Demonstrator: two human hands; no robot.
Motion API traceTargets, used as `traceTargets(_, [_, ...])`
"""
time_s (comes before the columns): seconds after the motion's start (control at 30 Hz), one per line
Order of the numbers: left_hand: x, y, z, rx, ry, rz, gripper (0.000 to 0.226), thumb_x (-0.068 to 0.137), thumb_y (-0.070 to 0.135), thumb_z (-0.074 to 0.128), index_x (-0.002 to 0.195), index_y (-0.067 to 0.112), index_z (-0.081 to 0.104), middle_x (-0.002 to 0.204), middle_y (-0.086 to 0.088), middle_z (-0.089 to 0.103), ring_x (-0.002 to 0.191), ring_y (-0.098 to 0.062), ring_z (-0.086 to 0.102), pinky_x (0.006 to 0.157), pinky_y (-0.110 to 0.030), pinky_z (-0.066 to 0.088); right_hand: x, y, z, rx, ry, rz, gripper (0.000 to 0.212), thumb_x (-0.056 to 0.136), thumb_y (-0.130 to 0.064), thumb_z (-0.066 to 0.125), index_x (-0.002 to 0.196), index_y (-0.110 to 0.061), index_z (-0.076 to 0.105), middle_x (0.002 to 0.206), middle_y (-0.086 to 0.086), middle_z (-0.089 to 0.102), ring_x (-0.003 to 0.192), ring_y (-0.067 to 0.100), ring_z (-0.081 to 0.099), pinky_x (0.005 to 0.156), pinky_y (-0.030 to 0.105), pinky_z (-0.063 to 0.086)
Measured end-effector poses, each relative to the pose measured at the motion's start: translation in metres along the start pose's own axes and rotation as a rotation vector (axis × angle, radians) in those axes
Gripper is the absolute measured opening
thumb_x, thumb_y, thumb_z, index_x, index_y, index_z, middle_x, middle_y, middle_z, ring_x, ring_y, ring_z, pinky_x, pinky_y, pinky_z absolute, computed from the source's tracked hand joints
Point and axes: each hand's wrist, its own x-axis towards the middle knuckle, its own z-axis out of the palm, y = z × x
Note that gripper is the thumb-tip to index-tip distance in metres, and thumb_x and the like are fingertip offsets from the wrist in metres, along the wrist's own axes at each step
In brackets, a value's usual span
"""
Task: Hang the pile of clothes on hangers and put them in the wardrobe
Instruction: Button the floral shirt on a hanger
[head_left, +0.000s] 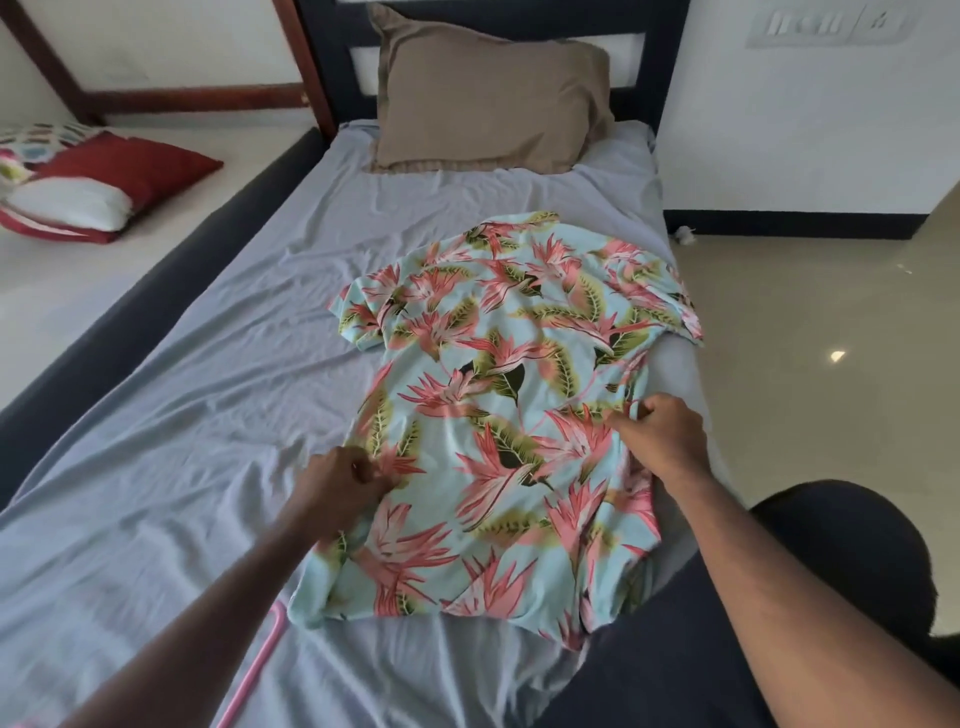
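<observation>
Cushion (130, 171): red, on the floor far left.
Hanger (254, 670): pink, on the sheet (156, 467), partly behind the left forearm.
Left hand (337, 480): fingers curled, pinching the shirt's left edge.
Shirt (498, 395): floral, spread flat mid-bed.
Right hand (660, 436): fingers curled, gripping the shirt's right edge.
Pillow (488, 98): brown, at the headboard.

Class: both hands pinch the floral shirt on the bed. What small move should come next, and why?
Probably free the left hand to fetch the pink hanger lying near it: the floral shirt lies flat on the bed, with no hanger in it yet.

Shirt (498, 415) on bed (182, 415); pillow (488, 104) behind; hanger (254, 670) front-left.
</observation>
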Motion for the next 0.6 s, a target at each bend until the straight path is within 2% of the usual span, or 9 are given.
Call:
traceTargets(0.13, [0.015,-0.014,0.004,-0.198,-0.147,-0.089,0.043,0.075,0.048,0.085,0.082,0.009,0.066,0.071,-0.001,0.066,0.057,-0.014,0.058,0.054,-0.025,0.045,0.029,0.008,0.003,0.071,0.015,-0.03,0.047,0.078,-0.046,0.082,0.064,-0.01,0.057,0.06,0.003,0.059,0.061,0.029,0.056,0.057,0.032,0.035])
traceTargets(0.2, [0.017,-0.02,0.01,-0.272,-0.185,-0.134,0.041,0.077,0.048,0.083,0.083,0.011,0.066,0.073,-0.001,0.064,0.063,-0.016,0.058,0.058,-0.027,0.045,0.039,0.01,0.004,0.092,0.023,-0.046,0.047,0.082,-0.048,0.078,0.065,-0.01,0.056,0.061,0.002,0.057,0.066,0.034,0.057,0.061,0.034,0.035])
traceTargets(0.33, [0.017,-0.021,0.017,-0.303,-0.126,-0.145,0.053,0.073,0.059,0.081,0.075,0.01,0.061,0.067,0.002,0.055,0.062,-0.014,0.05,0.059,-0.03,0.039,0.04,0.016,0.013,0.092,-0.084,-0.083,0.046,0.079,-0.053,0.079,0.073,-0.013,0.055,0.068,0.003,0.063,0.068,0.033,0.061,0.066,0.039,0.05])
traceTargets(0.4, [0.021,-0.016,0.015,-0.322,-0.145,-0.171,0.049,0.077,0.049,0.082,0.077,0.005,0.062,0.067,0.0,0.056,0.061,-0.015,0.052,0.057,-0.029,0.04,0.039,0.019,0.012,0.086,-0.115,-0.089,0.047,0.079,-0.053,0.079,0.074,-0.014,0.053,0.068,0.002,0.063,0.065,0.029,0.06,0.064,0.041,0.052])
traceTargets(0.5, [0.027,-0.016,0.014,-0.372,-0.172,-0.185,0.047,0.077,0.043,0.084,0.078,0.0,0.064,0.064,-0.003,0.061,0.055,-0.016,0.056,0.054,-0.029,0.043,0.035,0.017,0.01,0.078,-0.126,-0.102,0.044,0.077,-0.05,0.083,0.077,-0.016,0.055,0.069,-0.002,0.064,0.065,0.022,0.061,0.061,0.035,0.048])
traceTargets(0.6, [0.032,-0.022,0.018,-0.409,-0.162,-0.162,0.055,0.073,0.05,0.084,0.074,-0.001,0.064,0.055,-0.002,0.059,0.045,-0.014,0.053,0.051,-0.031,0.043,0.028,0.014,0.006,0.105,-0.143,-0.078,0.04,0.075,-0.045,0.086,0.076,-0.017,0.058,0.069,-0.004,0.064,0.063,0.013,0.059,0.055,0.028,0.041])
